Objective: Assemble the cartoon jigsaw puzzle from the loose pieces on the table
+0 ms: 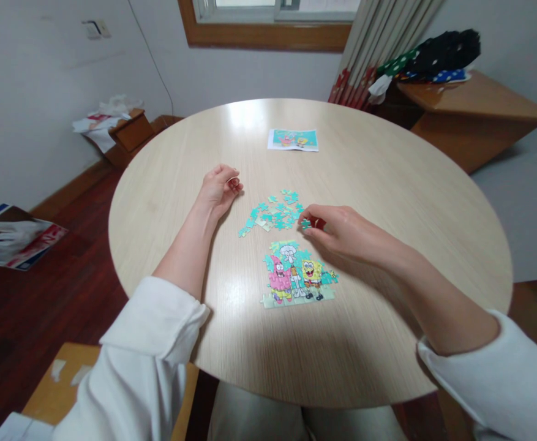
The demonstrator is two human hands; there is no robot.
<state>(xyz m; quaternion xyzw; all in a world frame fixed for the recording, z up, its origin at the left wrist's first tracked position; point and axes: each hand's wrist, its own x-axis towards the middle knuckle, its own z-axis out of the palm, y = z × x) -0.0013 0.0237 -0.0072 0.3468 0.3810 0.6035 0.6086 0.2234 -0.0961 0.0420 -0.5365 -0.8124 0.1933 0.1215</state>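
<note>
Between the thumb and fingers of my right hand (339,226) is a teal jigsaw puzzle piece (305,225), at the right edge of a loose pile of puzzle pieces (277,214). My left hand (221,187) rests on the table left of the pile, its fingers curled in; whether anything is inside them cannot be made out. Closer to me lies a partly joined puzzle (299,278) with pink, grey-white and yellow cartoon figures and an uneven upper edge. Beyond the pile is a printed picture (292,140) with similar figures.
Everything lies on a round, pale wooden table (387,165). A wooden stand (470,104) with dark cloth on it is at the back right. At the left are a small wooden box (133,130) with papers and a plastic bag (4,239) on the floor.
</note>
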